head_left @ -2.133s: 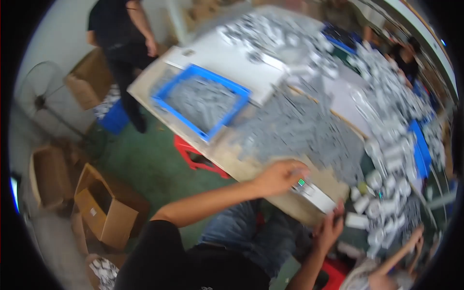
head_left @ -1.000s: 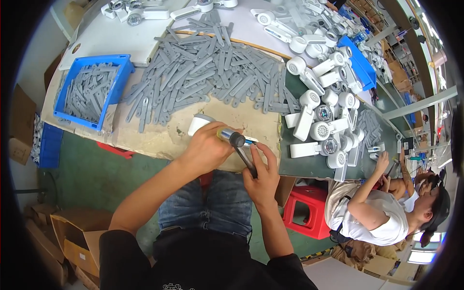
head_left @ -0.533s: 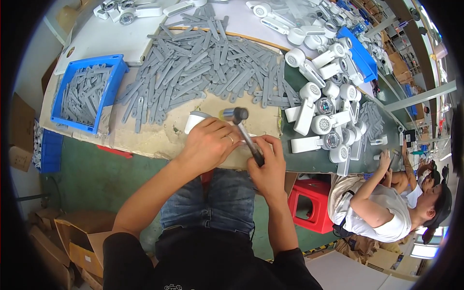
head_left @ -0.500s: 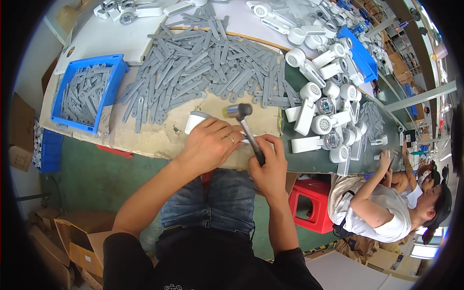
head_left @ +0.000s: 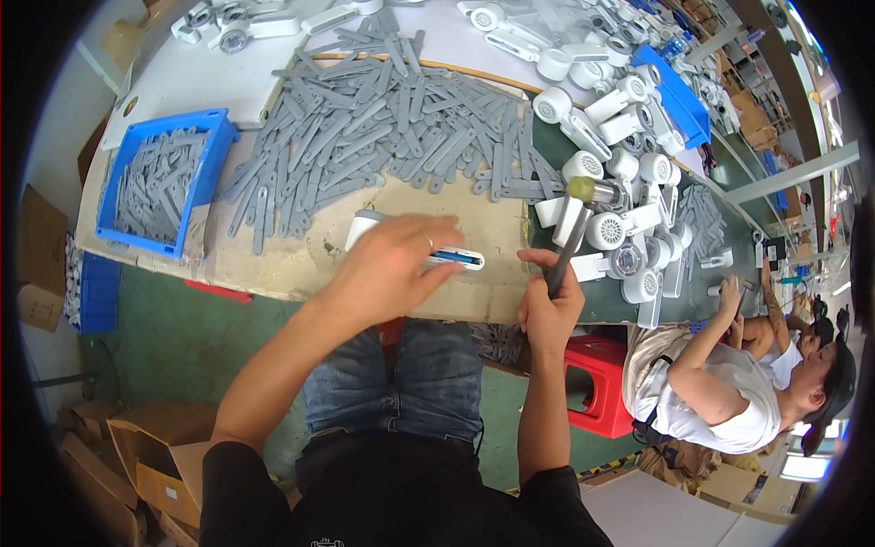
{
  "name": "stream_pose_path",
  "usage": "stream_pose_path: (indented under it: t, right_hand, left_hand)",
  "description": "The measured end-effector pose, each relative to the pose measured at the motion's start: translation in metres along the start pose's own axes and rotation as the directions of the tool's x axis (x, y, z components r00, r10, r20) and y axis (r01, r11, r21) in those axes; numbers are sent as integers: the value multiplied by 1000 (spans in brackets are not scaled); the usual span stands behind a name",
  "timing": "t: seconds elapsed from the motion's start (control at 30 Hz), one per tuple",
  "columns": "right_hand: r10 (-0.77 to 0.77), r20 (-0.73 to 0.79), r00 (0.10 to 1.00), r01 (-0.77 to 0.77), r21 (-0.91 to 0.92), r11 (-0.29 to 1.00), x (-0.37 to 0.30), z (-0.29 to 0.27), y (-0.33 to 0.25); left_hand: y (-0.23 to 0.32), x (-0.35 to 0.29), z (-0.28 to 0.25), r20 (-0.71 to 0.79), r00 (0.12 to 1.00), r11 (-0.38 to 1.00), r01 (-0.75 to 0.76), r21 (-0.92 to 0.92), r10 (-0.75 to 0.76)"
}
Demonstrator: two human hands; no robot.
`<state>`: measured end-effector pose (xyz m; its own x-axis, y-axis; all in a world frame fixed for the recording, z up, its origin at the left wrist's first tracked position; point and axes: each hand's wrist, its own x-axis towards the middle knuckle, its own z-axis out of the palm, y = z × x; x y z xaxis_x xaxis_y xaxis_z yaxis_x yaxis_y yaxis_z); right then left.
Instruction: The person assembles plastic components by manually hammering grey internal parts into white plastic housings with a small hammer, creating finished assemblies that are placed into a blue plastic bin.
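My left hand (head_left: 387, 264) lies over a white handheld fan (head_left: 472, 262) on the worktable, its fingers slightly blurred. The handle's end sticks out past my fingertips and shows a blue piece in its open slot; part of the round head (head_left: 362, 224) is visible behind the knuckles. My right hand (head_left: 551, 296) grips a mallet (head_left: 570, 251) by its dark handle. The mallet's head, with a yellow-green face, is raised to the right of the fan, in front of the other white fans.
Grey flat strips (head_left: 365, 137) are heaped beyond my hands. A blue bin (head_left: 182, 242) of similar strips stands at the left. Several white fans (head_left: 606, 232) are piled at the right. A red stool (head_left: 597, 387) and another person (head_left: 720, 392) are beside me on the right.
My right hand has swung the mallet away to the right, off the fan. My left hand has shifted a little, and the slotted handle end is now uncovered.
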<state>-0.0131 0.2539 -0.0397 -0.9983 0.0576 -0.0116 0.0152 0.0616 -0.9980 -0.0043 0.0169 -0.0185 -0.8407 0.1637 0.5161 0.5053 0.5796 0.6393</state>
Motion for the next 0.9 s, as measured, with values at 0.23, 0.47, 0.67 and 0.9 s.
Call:
stream_pose_path:
  t: [0.23,0.47,0.67,0.9]
  right_hand:
    - [29,46,998,-35,122,992,2,1,19]
    - [44,43,998,-50,153,987,-1,-11,30]
    - [5,68,998,-14,126,992,3,-8,35]
    - [-26,105,994,-1,246,969,9,-12,32]
  left_hand:
    - [-43,98,28,252,965,958,-7,286,-68]
    - [-82,118,71,511,825,878,-410,245,242]
    - [-82,119,39,351,882,859,-422,289,315]
    - [-44,79,-21,81,965,944,259,-203,-248]
